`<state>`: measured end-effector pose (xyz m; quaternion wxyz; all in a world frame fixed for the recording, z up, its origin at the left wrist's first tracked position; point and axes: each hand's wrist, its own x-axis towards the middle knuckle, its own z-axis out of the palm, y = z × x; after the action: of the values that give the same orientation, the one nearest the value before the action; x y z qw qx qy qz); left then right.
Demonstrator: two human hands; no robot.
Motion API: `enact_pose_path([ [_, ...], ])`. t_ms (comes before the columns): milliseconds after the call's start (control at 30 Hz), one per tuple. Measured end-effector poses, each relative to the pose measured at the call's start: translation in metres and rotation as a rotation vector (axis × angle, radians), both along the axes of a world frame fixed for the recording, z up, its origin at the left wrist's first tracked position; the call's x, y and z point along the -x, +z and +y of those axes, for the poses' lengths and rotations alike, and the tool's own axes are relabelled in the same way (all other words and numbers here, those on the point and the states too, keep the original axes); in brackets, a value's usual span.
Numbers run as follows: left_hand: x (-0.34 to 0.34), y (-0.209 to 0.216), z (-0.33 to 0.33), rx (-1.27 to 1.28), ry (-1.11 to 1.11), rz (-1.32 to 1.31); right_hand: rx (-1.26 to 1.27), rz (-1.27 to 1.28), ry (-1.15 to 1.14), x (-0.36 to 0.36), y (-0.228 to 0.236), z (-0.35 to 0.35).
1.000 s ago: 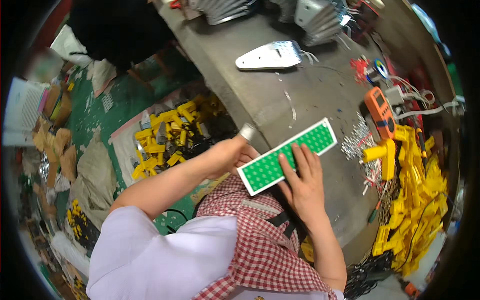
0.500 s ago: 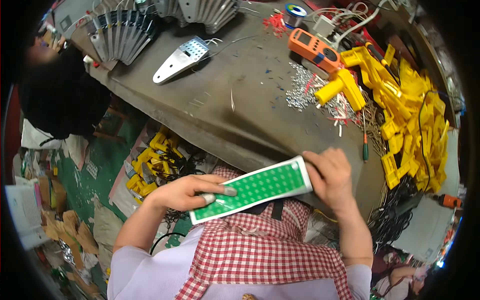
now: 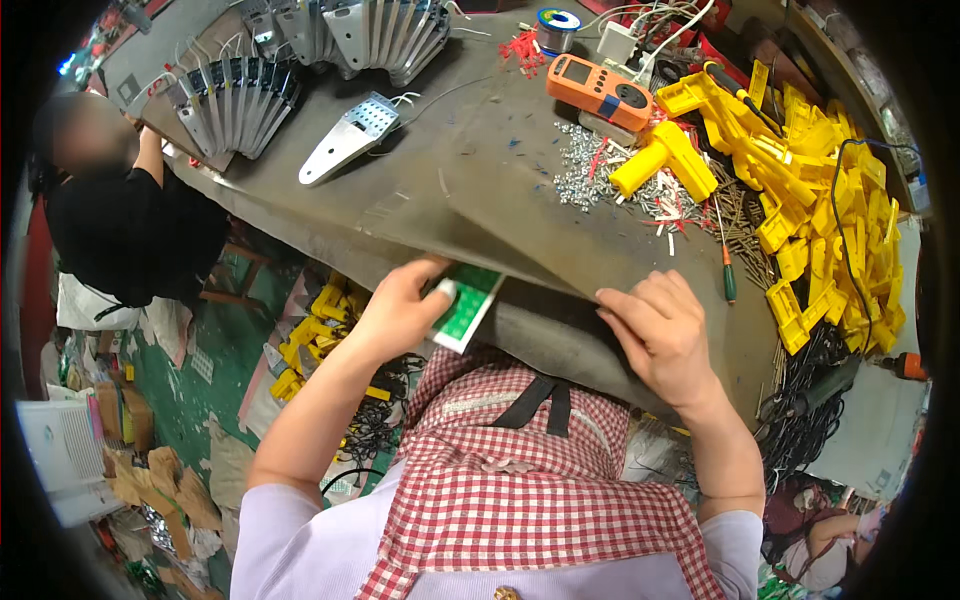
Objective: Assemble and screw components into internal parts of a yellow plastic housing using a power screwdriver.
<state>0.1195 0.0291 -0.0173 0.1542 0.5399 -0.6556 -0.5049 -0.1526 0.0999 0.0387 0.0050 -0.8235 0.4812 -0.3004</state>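
Closest in, the left hand (image 3: 400,310) pinches a green board (image 3: 466,303) by its white-edged end, fingers closed on it. The board sits at the near edge of the table (image 3: 470,200), half tucked under the grey mat (image 3: 560,330) that covers it. Right hand (image 3: 660,335) lies mostly open, fingers spread flat on the mat's near edge, holding nothing as far as I can see.

If you're sliding a board like that under a cover, I'd say keep it level and lift the mat a bit so the flat, stiff panel doesn't snag on the soft, floppy lip.

Further in, a pile of small shiny screws (image 3: 590,180) lies mid-table, next to a chunky yellow plastic piece (image 3: 665,160) and a green-handled screwdriver (image 3: 726,255). The right edge is heaped with glossy yellow parts (image 3: 830,210). Beyond sits an orange meter (image 3: 600,92), a perforated metal bracket (image 3: 350,135), and fanned metal fins (image 3: 240,100) at the far left corner.
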Motion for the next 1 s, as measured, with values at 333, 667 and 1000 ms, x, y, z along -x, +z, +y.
enact_pose_path([
  [333,-0.045,0.062,-0.072,0.257,0.174,-0.359,-0.258,-0.185,0.085,0.015,-0.061,0.009],
  [667,-0.017,-0.006,-0.122,0.684,0.301,0.118,-0.046,0.66,-0.955,0.222,-0.063,-0.07],
  [1000,0.096,0.044,-0.026,0.621,-0.791,-0.133,-0.182,0.215,-0.348,0.117,-0.033,0.013],
])
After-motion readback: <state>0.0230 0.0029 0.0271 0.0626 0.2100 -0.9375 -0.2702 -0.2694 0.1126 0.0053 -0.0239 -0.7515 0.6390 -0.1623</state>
